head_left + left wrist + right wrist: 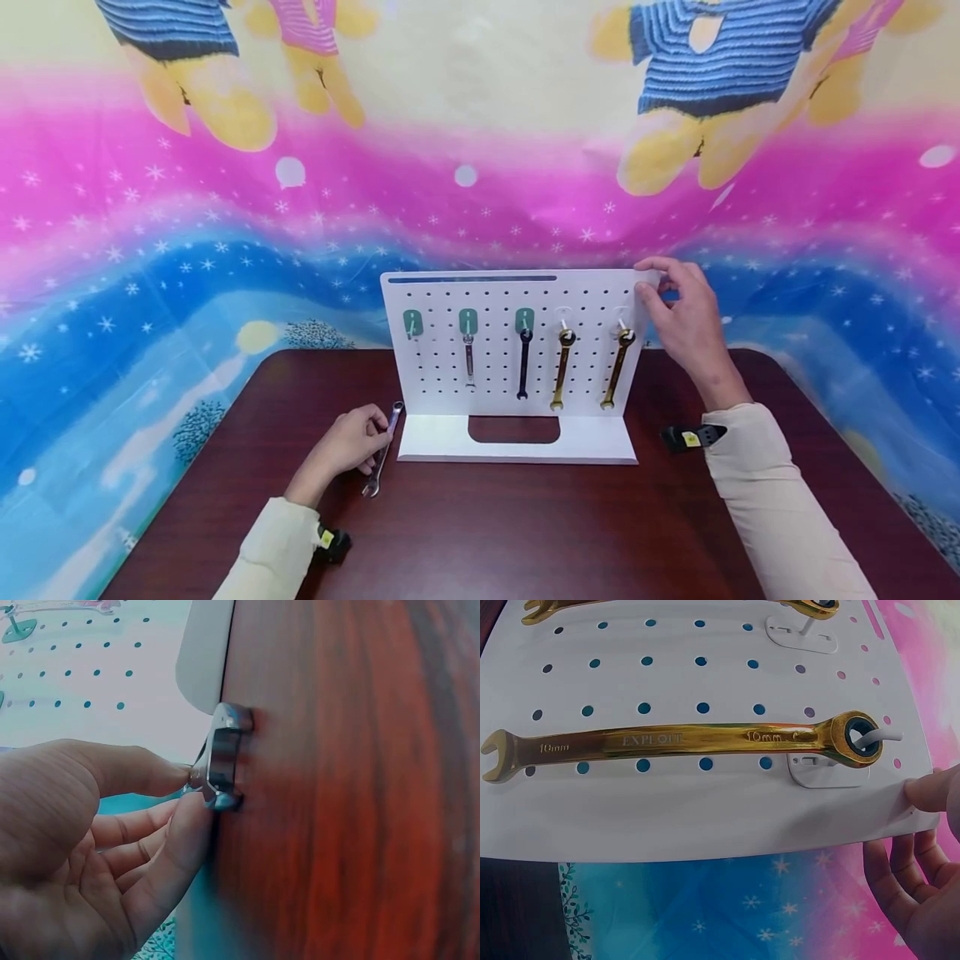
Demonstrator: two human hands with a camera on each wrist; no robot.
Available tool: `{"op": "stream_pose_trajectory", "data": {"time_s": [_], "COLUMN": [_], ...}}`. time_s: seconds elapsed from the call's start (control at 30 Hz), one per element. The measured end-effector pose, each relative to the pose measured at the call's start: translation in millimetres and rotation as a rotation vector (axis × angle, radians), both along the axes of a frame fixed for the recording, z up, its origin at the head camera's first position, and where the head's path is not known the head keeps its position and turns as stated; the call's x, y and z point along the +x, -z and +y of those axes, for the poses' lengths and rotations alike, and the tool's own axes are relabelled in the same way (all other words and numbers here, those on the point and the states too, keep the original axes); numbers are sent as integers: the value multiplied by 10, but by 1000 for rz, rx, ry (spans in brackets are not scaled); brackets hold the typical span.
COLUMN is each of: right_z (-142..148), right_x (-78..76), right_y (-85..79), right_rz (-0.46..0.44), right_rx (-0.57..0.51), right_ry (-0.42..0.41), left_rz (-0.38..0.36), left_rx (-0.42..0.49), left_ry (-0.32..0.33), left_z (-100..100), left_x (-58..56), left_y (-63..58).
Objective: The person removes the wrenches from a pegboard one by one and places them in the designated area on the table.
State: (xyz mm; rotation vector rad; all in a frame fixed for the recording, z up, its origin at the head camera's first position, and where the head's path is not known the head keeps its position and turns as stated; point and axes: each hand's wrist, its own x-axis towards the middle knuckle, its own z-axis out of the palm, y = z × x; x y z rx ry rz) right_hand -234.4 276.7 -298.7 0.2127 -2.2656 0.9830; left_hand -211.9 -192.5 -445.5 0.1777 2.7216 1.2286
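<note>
My left hand (pixel 351 442) pinches a silver wrench (pixel 380 467) between thumb and finger, beside the left end of the pegboard stand. In the left wrist view the wrench's open end (pixel 225 757) points toward the camera, by the wooden surface. My right hand (pixel 686 321) grips the upper right corner of the white pegboard (pixel 442 429), thumb in front and fingers behind. A gold wrench (pixel 697 740) marked 10mm hangs by its ring on the rightmost white hook (pixel 877 736). Left of it hang another gold wrench (pixel 561 375), a black wrench (pixel 524 367) and a small silver wrench (pixel 469 362).
The leftmost green hook (pixel 412 322) bears no wrench. The pegboard's base has a cut-out at its middle and stands on a dark wooden table (pixel 510 533). A patterned cloth (pixel 465 217) hangs behind the table and at its sides.
</note>
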Motion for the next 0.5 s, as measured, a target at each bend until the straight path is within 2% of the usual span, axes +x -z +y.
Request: {"op": "stream_pose_trajectory", "data": {"time_s": [0.23,0.5], "right_z": [5,11], "right_x": [-4,-12], "right_y": [4,5], "right_rz": [4,3], "right_rx": [2,-10], "right_ry": [0,-9], "left_rz": [32,189], "left_rx": [-52,-227], "left_ry": [18,29], "left_z": [16,104], "left_x": [-3,38], "left_y": [-12,-140]}}
